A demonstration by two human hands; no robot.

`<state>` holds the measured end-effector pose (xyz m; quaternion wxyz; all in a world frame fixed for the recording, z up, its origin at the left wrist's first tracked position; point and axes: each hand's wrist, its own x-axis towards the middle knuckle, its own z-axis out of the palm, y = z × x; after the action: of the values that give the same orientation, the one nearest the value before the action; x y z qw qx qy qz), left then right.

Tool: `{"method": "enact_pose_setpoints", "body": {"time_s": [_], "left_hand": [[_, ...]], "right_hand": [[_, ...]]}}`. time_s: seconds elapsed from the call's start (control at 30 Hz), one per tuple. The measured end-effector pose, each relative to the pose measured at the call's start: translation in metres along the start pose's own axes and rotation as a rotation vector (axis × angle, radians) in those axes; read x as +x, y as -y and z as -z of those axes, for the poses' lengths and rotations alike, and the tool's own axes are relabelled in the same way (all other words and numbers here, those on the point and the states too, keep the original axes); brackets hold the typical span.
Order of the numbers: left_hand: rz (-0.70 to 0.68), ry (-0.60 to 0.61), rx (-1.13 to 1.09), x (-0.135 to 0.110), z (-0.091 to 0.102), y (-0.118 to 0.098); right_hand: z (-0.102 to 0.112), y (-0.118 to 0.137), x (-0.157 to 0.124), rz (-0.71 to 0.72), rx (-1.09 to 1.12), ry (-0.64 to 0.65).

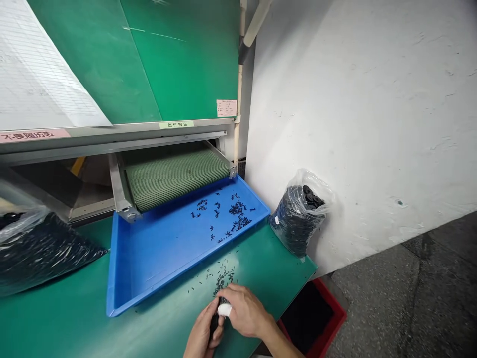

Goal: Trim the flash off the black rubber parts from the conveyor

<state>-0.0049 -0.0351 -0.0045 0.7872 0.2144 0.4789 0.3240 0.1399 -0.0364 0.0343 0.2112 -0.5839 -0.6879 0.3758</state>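
My left hand (204,327) is closed around a dark black part (214,320), which looks like a small stack or bundle of black pieces; most of it is hidden by fingers. My right hand (248,312) meets it from the right, with bent fingers on the part's upper end. White tape or a finger cover wraps its thumb (224,310). Just beyond the fingertips, tiny black slivers (222,279) lie scattered on the green tabletop (164,318).
A blue tray (160,248) holds small black branched pieces (238,214) below the end of a green conveyor belt (175,174). Bags of black parts stand right (296,219) and left (40,253). A red bin (337,318) sits below the table's right edge, near a white wall (357,124).
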Motion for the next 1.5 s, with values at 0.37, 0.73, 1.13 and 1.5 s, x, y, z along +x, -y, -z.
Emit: {"method": "enact_pose_setpoints", "body": {"time_s": [0.37,0.73,1.13,1.5], "left_hand": [[-0.063,0.109,0.031,-0.001,-0.01,-0.009],[-0.057,0.002,-0.181,0.006,-0.002,-0.005],[-0.136,0.001,-0.109,0.006,0.005,-0.008],[-0.242,-0.102,0.27,0.004,0.007,-0.001]], "right_hand": [[0.003,-0.013,0.011,-0.054,0.304,-0.106],[0.003,-0.009,0.023,-0.111,0.025,-0.181],[-0.007,-0.011,0.027,-0.208,0.267,-0.059],[-0.013,0.01,0.013,-0.083,0.007,0.104]]}}
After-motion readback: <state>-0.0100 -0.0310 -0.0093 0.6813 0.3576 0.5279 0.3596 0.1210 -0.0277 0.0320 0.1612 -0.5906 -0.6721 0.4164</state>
